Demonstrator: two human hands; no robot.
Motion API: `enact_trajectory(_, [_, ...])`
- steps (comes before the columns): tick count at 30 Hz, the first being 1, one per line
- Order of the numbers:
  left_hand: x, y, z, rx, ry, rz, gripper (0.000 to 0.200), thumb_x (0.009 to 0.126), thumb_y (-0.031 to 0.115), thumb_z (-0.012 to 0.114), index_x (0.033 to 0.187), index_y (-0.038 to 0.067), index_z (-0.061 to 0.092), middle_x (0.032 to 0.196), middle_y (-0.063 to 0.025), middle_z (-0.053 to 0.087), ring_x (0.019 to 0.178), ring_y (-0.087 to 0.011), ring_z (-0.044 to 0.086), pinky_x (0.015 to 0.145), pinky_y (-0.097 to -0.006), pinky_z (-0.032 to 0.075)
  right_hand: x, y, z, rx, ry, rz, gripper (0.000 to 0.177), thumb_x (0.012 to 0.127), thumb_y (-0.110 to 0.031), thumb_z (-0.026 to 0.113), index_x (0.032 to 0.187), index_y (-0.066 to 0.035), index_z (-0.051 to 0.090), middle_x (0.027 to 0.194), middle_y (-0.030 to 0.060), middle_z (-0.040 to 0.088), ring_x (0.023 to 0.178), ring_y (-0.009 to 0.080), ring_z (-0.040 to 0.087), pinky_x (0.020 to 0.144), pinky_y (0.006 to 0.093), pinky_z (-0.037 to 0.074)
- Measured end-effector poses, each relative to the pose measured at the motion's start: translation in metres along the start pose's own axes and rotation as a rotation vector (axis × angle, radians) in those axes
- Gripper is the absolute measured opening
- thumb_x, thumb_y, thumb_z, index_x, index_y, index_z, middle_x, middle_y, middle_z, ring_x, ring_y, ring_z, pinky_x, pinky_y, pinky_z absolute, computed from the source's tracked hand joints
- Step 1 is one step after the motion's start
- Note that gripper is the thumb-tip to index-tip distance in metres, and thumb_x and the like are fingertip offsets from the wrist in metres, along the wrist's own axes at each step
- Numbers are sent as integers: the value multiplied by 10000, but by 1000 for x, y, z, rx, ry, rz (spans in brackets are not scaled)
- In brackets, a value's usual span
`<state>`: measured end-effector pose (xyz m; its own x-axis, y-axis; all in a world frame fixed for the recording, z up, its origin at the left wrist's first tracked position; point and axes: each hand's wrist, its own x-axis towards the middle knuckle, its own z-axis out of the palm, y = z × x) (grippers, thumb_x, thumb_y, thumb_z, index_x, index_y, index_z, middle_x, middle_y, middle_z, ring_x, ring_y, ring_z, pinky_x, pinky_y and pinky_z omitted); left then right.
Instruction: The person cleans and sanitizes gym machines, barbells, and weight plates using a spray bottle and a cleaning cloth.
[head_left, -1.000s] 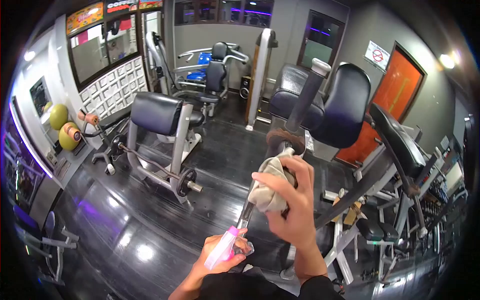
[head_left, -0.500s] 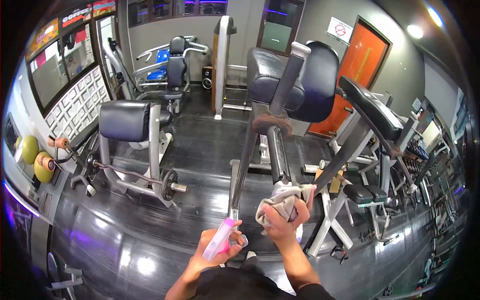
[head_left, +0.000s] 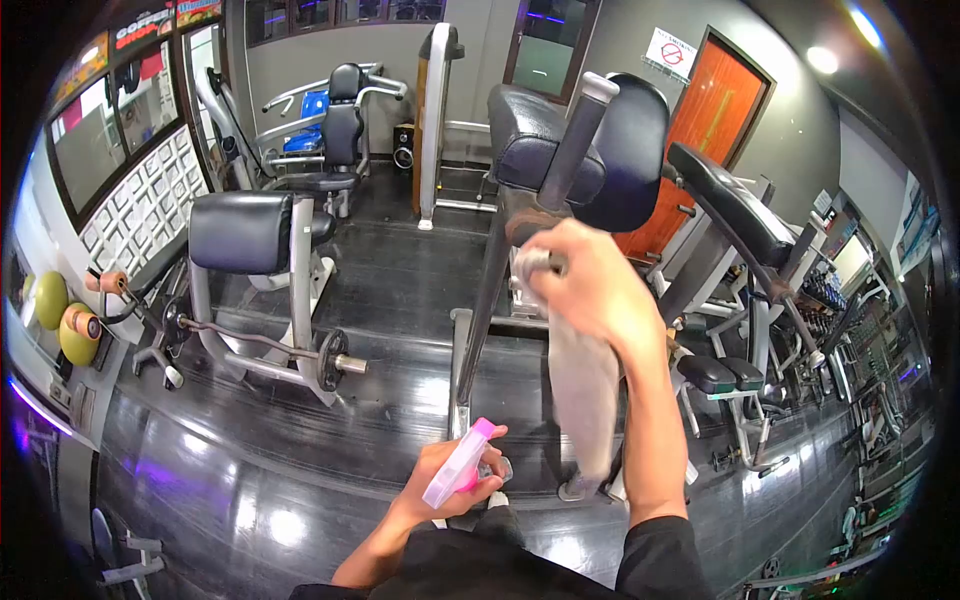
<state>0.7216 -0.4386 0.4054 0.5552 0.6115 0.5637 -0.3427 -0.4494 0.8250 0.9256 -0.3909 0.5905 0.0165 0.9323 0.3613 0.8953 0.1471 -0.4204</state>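
Observation:
My left hand [head_left: 440,477] is wrapped round a spray bottle [head_left: 463,463] with a white and pink trigger head, low in front of my body. Its lower part is mostly hidden by my fingers. Higher up and to the right, my right hand [head_left: 590,280] grips a light grey cloth [head_left: 585,395], which hangs down below the fingers. This hand is at the metal post of a gym machine, just under the black padded seat [head_left: 545,155]. The hand and cloth hide most of the post, and the cloth is blurred by motion.
A curl bench [head_left: 240,233] with a barbell [head_left: 255,343] stands to the left. Another padded machine [head_left: 730,205] rises at the right, near an orange door [head_left: 715,95]. A seated press machine [head_left: 343,130] stands at the back. Glossy dark floor [head_left: 390,270] lies between the machines.
My right hand has moved up the post towards the seat, and the bunched cloth now hangs down loosely. My left hand with the spray bottle has shifted slightly right and up.

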Motion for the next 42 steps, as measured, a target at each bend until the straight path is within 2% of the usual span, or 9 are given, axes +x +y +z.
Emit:
enact_trajectory(9, [-27, -6, 3, -36, 76, -129, 488, 786, 38, 728, 1233, -38, 549, 809, -46, 688, 747, -140, 674, 700, -263, 525, 10, 92, 40, 250, 394, -341, 376, 782, 21, 501, 1122, -79, 624, 1171, 113, 574, 1172, 305, 482, 1029, 386, 353])
enact_trajectory(15, [-18, -10, 13, -44, 123, -138, 516, 793, 49, 729, 1258, -44, 525, 801, -43, 683, 767, -144, 675, 716, -269, 526, -56, 75, 69, 863, 512, -60, 278, 839, 8, 489, 1097, -37, 582, 1090, 126, 557, 1066, 238, 537, 959, 315, 382])
enact_trajectory(19, [-9, -11, 17, 6, 109, -116, 524, 790, 50, 731, 1261, -39, 521, 794, -43, 681, 776, -153, 676, 734, -282, 528, -100, 46, 95, 660, 837, -297, 286, 789, 30, 483, 1025, -89, 593, 1110, 191, 505, 1007, 292, 531, 890, 384, 421])
enact_trajectory(24, [-1, -15, 18, 56, 114, -17, 491, 766, 14, 718, 1224, -37, 545, 799, -50, 687, 798, -165, 683, 756, -288, 528, -74, 53, 88, 642, 818, -392, 352, 753, 66, 483, 1046, -89, 603, 1111, 186, 487, 999, 288, 517, 857, 360, 439])
enact_trajectory(31, [-3, -5, 22, 117, 105, -147, 512, 790, 32, 685, 1261, -40, 498, 763, -77, 667, 789, -208, 677, 772, -357, 530, -22, 59, 113, 1595, 707, 257, 306, 899, -117, 483, 1195, -95, 556, 1134, 126, 529, 962, 202, 558, 805, 312, 487])
enact_trajectory(33, [-9, -4, 21, 60, 159, -242, 484, 757, 41, 695, 1209, -24, 535, 766, -71, 678, 766, -200, 681, 740, -336, 532, -44, 94, 170, 2412, 1, 172, 367, 924, -258, 508, 1264, -121, 515, 1100, 122, 575, 915, 222, 595, 769, 350, 524])
enact_trajectory(37, [-7, 19, 11, 416, 109, -95, 336, 689, -11, 721, 1012, -15, 628, 763, -65, 674, 707, -226, 680, 665, -304, 528, -76, 14, 118, 2565, -97, 393, 527, 886, -389, 575, 1343, -159, 450, 1152, 155, 578, 900, 223, 575, 718, 364, 521])
enact_trajectory(39, [-6, 30, 9, 407, 145, -12, 198, 679, 18, 735, 848, 4, 632, 763, -71, 672, 722, -252, 677, 658, -326, 528, -89, 19, 118, 2973, -531, 378, 501, 856, -396, 602, 1319, -230, 504, 1154, 114, 455, 860, 228, 447, 630, 436, 502])
enact_trajectory(42, [-13, 38, 9, 304, 196, -119, 154, 695, 16, 727, 813, 12, 628, 774, -73, 677, 802, -257, 691, 727, -345, 543, -100, 38, 115, 2976, -796, 325, 479, 853, -388, 606, 1293, -217, 525, 1123, 77, 439, 841, 181, 405, 484, 293, 387])
